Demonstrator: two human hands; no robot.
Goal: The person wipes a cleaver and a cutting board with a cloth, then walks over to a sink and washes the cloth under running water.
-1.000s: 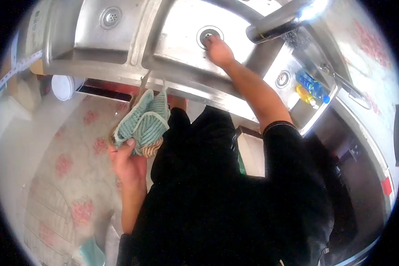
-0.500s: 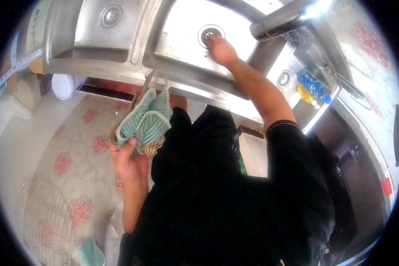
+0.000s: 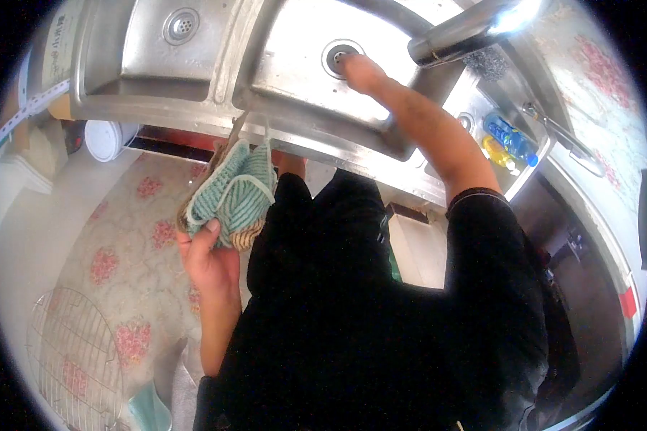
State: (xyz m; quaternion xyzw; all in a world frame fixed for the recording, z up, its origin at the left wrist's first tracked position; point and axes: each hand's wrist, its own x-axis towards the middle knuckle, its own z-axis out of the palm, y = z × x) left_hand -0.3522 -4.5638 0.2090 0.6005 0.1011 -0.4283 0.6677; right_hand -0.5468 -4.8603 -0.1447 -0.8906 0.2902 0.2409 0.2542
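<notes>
In my left hand [image 3: 210, 262] are several folded striped cleaning cloths [image 3: 236, 194], pale green with some brown ones, held by their lower end with the thumb on top. They hang at the front of the steel counter, left of my knees. My right hand [image 3: 364, 75] reaches down into the large sink basin [image 3: 287, 75], its fingers drawn together at the edge of the round drain [image 3: 335, 54]. The fingertips are partly hidden by the hand, and whatever they grip cannot be made out.
A second basin [image 3: 158, 61] lies to the left. Above the right side juts a thick metal faucet [image 3: 453, 39]. Blue [image 3: 509, 136] and yellow bottles [image 3: 496, 152] lie by a small drain at right. On the floor are a white bucket [image 3: 104, 140] and a wire rack [image 3: 72, 359].
My right hand has shifted slightly to the right at the drain, and the right elbow has swung outward. The cloths in my left hand have moved very little.
</notes>
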